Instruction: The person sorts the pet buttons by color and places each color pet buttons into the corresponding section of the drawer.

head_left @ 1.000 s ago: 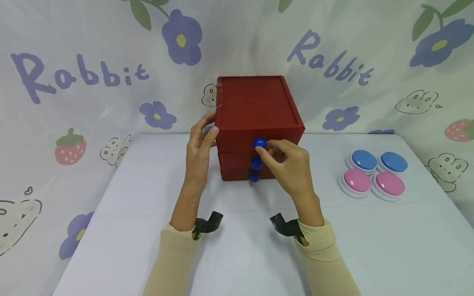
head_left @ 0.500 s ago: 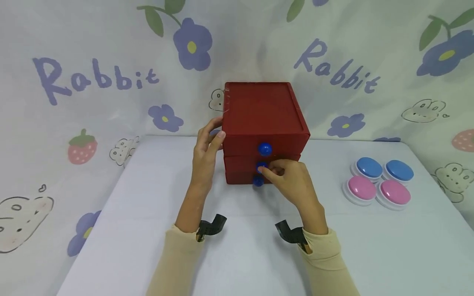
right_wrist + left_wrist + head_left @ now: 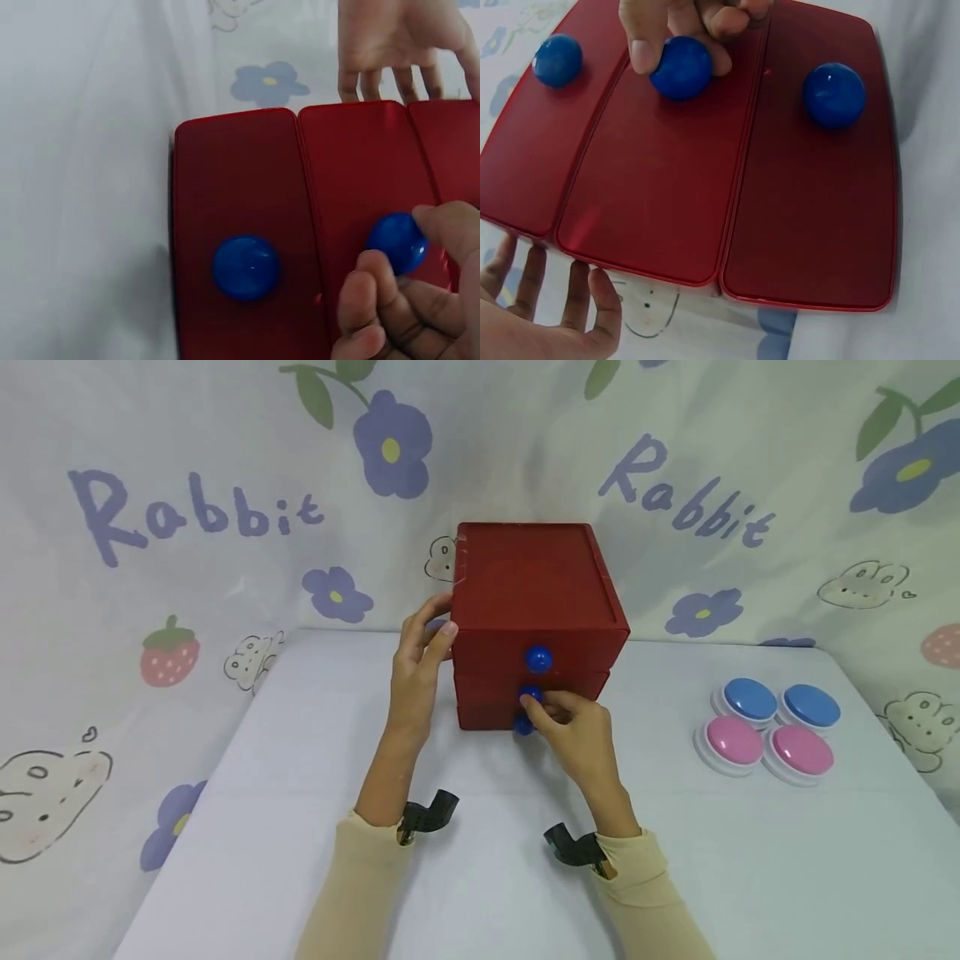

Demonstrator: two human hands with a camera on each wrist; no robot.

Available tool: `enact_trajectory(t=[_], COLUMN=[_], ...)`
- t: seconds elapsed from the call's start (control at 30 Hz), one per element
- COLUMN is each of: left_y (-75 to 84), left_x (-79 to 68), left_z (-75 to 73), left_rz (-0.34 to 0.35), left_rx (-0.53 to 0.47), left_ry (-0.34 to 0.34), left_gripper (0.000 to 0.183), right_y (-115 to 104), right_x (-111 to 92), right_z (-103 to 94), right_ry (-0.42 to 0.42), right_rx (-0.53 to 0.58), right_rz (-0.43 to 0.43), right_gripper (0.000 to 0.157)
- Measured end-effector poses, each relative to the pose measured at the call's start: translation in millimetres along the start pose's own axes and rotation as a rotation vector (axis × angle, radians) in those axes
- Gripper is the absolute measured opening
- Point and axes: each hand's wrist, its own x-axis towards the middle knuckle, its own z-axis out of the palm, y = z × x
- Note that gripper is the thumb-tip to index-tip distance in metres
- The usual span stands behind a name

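Note:
A red cabinet [image 3: 536, 577] with three stacked drawers stands at the back of the table, each drawer front bearing a round blue knob. My right hand [image 3: 581, 739] pinches the middle knob [image 3: 397, 241] between thumb and fingers. The top knob [image 3: 538, 659] and the bottom knob [image 3: 834, 95] are untouched. Against the cabinet's left side rests my left hand [image 3: 416, 672], its fingertips on the side wall and the thumb by the front corner. All three drawer fronts look nearly flush in the left wrist view.
Two blue push buttons [image 3: 750, 698] and two pink push buttons [image 3: 735, 741] with white bases sit together on the right of the white table [image 3: 480, 877]. A patterned cloth [image 3: 480, 435] hangs close behind the cabinet.
My right hand has let go of the top knob and moved down to the middle one, which it now pinches. The left hand stays against the cabinet's side. The head view has shifted slightly.

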Motion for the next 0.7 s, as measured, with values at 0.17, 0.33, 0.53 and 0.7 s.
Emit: enact_trajectory(t=[0.17,0.33,0.53,0.7], left_y=[0.7,0.6,0.1,-0.3], left_x=[-1.3,-1.9,-1.5,-0.6], left_z=[-0.9,-0.1,0.3,-0.1], left_rz=[-0.001,0.000,-0.001,-0.007], left_rx=[0.010,0.013,0.013,0.008], left_ry=[-0.001,-0.002,0.002,0.009], left_gripper=[0.047,0.046,0.046,0.047], right_y=[5.7,10.0,10.5,9.3], right_x=[-3.6,-10.5,-17.8,-23.4], right_z=[4.8,7.7,6.8,5.9], right_ry=[0.046,0.082,0.101,0.097], right_rx=[0.063,0.051,0.070,0.043], right_rz=[-0.024,-0.067,-0.100,-0.127], right_gripper=[0.025,0.025,0.024,0.025])
